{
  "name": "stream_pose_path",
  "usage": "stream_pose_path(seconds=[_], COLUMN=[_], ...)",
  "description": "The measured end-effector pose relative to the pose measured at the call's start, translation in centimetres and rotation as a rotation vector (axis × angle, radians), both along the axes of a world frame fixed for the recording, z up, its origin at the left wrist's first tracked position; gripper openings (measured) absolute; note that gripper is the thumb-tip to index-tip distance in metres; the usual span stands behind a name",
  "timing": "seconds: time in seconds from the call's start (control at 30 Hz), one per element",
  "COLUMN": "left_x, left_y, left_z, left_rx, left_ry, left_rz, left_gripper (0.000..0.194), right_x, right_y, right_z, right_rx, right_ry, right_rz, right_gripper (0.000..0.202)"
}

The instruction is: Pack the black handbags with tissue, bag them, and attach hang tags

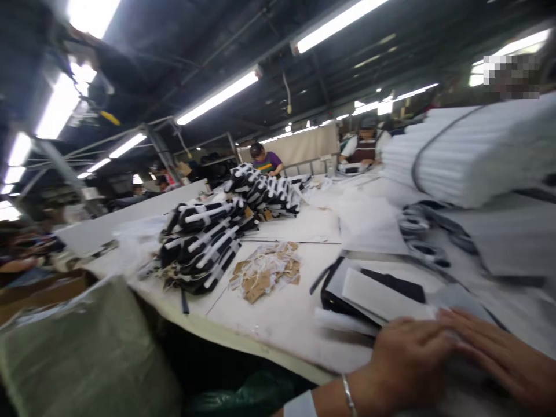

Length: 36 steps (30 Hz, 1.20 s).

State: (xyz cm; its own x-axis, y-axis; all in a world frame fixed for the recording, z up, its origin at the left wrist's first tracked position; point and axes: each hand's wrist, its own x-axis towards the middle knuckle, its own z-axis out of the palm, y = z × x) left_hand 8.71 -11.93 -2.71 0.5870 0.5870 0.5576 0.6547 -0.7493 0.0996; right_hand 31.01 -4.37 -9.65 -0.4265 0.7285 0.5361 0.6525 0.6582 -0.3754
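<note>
Head camera view: two bare hands are seen at the lower right of a pale counter [313, 330], blurred by motion. The left hand [406, 362], with a bracelet at its wrist, is curled; the right hand [499, 347] is held close beside it, its fingers fairly straight. Whether anything is grasped in either grip cannot be told.

Just beyond the hands, on the counter, a black piece [397, 285] is spread, with a white sheet [382, 298] laid over part of it, one end reaching the fingertips. This piece appears unfinished, as it is neither folded nor stacked.

Farther left, black-and-white bundles are piled in a near stack [204, 246] and a far stack [269, 191]; by their repeated, orderly layers, these are judged to be further along. Between the near stack and the black piece, brown tags [260, 278] with white strings are heaped loose, apparently unattached. At the right, a thick pile of white foam [456, 153] is bound by a strap, and its layers seem unused. How many pieces are left cannot be told.
</note>
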Motion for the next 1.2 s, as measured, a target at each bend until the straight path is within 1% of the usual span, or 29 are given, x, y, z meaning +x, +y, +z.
stream_pose_path(seconds=[0.03, 0.07, 0.1, 0.13, 0.2, 0.27, 0.33, 0.4, 0.43, 0.5, 0.6, 0.67, 0.73, 0.83, 0.87, 0.9, 0.93, 1.0, 1.07, 1.1, 1.13, 1.2], left_x=[-0.2, -0.6, -1.3, -2.2, -4.7, -7.7, -10.5, -12.4, -12.9, -13.2, -12.4, -11.8, -11.5, -11.4, -11.5, -11.5, -11.6, -11.7, -11.8, -11.9, -11.9, -12.0], left_y=[0.3, 0.5, 0.7, 0.9, 1.3, 1.9, 2.4, 3.1, 3.4, 3.9, 4.1, 3.9, 3.7, 3.6, 3.6, 3.7, 3.7, 3.9, 4.0, 4.0, 4.1, 4.2], left_z=[0.2, 0.4, 0.8, 1.2, 2.3, 3.5, 4.5, 4.9, 4.8, 4.1, 2.3, 1.2, 0.4, 0.0, -0.1, -0.2, -0.2, -0.3, -0.2, -0.1, 0.0, 0.4], left_rx=[-0.054, -0.104, -0.136, -0.154, -0.115, -0.065, -0.044, -0.055, -0.063, -0.071, -0.059, -0.039, -0.016, 0.013, 0.021, 0.028, 0.031, 0.036, 0.02, 0.001, -0.023, -0.065], left_ry=[-0.078, -0.134, -0.145, -0.116, 0.066, 0.261, 0.387, 0.446, 0.436, 0.352, 0.209, 0.16, 0.119, 0.068, 0.054, 0.045, 0.04, 0.037, 0.036, 0.034, 0.033, 0.04], left_rz=[-0.026, -0.048, -0.09, -0.119, -0.145, -0.064, -0.027, -0.03, -0.041, -0.055, -0.026, 0.005, 0.021, 0.012, 0.003, -0.004, -0.009, -0.008, -0.002, 0.001, 0.005, 0.018], left_gripper=[0.035, 0.039, 0.042, 0.044, 0.049, 0.062, 0.07, 0.072, 0.07, 0.061, 0.045, 0.04, 0.038, 0.039, 0.04, 0.04, 0.04, 0.041, 0.043, 0.045, 0.046, 0.05], right_x=[1.3, 2.0, 2.2, 2.1, 1.5, 1.1, 0.9, 0.9, 1.0, 1.2, 1.5, 1.6, 1.4, 0.2, -0.5, -1.4, -2.3, -4.3, -5.8, -6.3, -6.7, -7.3], right_y=[-1.6, -2.7, -3.5, -4.0, -4.2, -4.1, -4.0, -3.9, -3.7, -3.3, -2.4, -2.5, -3.6, -7.2, -8.7, -10.0, -11.2, -12.6, -13.0, -12.9, -12.8, -12.4], right_z=[0.2, 0.5, 1.0, 1.6, 2.6, 3.3, 3.7, 4.0, 4.1, 4.5, 5.2, 5.8, 6.3, 6.5, 6.3, 6.0, 5.7, 5.4, 5.7, 6.1, 6.7, 7.9], right_rx=[0.027, 0.057, 0.079, 0.09, 0.079, 0.057, 0.032, 0.009, -0.002, -0.027, -0.068, -0.084, -0.072, -0.049, -0.084, -0.161, -0.305, -0.686, -1.023, -1.135, -1.207, -1.272], right_ry=[-0.052, -0.114, -0.18, -0.226, -0.278, -0.288, -0.284, -0.282, -0.281, -0.278, -0.289, -0.299, -0.273, -0.094, 0.0, 0.101, 0.196, 0.426, 0.689, 0.808, 0.906, 1.04], right_rz=[0.014, 0.038, 0.052, 0.059, 0.063, 0.069, 0.065, 0.083, 0.099, 0.129, 0.134, 0.126, 0.095, -0.006, -0.046, -0.072, -0.102, -0.155, -0.152, -0.128, -0.097, -0.037], right_gripper=[0.049, 0.057, 0.067, 0.074, 0.08, 0.079, 0.075, 0.072, 0.071, 0.069, 0.067, 0.067, 0.064, 0.048, 0.041, 0.035, 0.032, 0.039, 0.051, 0.054, 0.055, 0.053])
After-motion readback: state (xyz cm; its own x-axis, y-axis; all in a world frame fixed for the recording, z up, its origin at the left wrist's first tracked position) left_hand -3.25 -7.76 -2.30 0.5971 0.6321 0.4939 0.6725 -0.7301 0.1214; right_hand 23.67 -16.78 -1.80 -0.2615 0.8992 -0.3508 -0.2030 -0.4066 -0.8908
